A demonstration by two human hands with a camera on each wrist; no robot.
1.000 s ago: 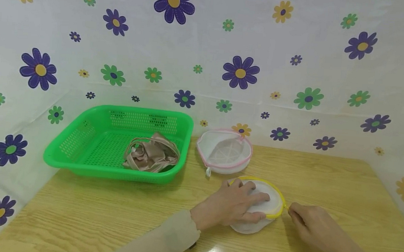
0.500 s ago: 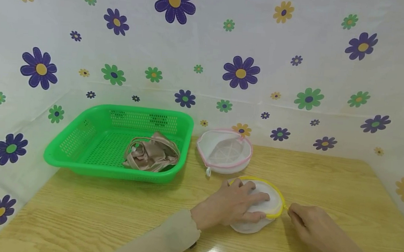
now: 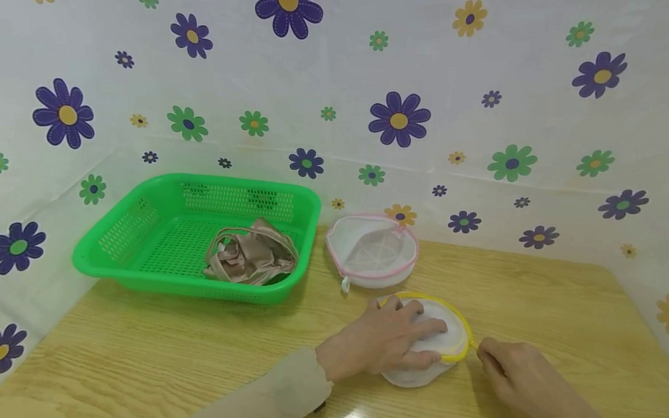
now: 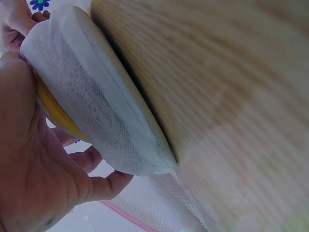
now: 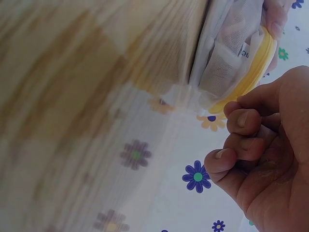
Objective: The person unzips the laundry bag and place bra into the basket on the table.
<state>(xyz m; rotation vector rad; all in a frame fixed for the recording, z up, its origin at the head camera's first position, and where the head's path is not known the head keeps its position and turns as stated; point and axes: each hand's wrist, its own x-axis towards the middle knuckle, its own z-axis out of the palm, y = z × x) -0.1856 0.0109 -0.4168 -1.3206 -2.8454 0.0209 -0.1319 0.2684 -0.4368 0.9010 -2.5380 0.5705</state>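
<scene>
A round white mesh laundry bag (image 3: 410,373) with a yellow zipper lies on the table, its mesh side also showing in the left wrist view. My left hand (image 3: 390,336) rests on top of it with spread fingers, pressing it down. At the bag's right edge, my right hand (image 3: 523,377) pinches the small yellow zipper pull (image 3: 473,344) between thumb and index finger. In the right wrist view the other fingers (image 5: 222,162) are curled in, and the yellow zipper (image 5: 246,84) runs up to the fingertips. Most of the bag's top is hidden under the left hand.
Just behind is a second white mesh bag (image 3: 376,279) with pink trim, its flap partly folded open. A green plastic basket (image 3: 189,284) stands at the back left, holding a crumpled satin garment (image 3: 255,255). A flower-printed cloth (image 3: 332,73) hangs behind the wooden table (image 3: 184,354).
</scene>
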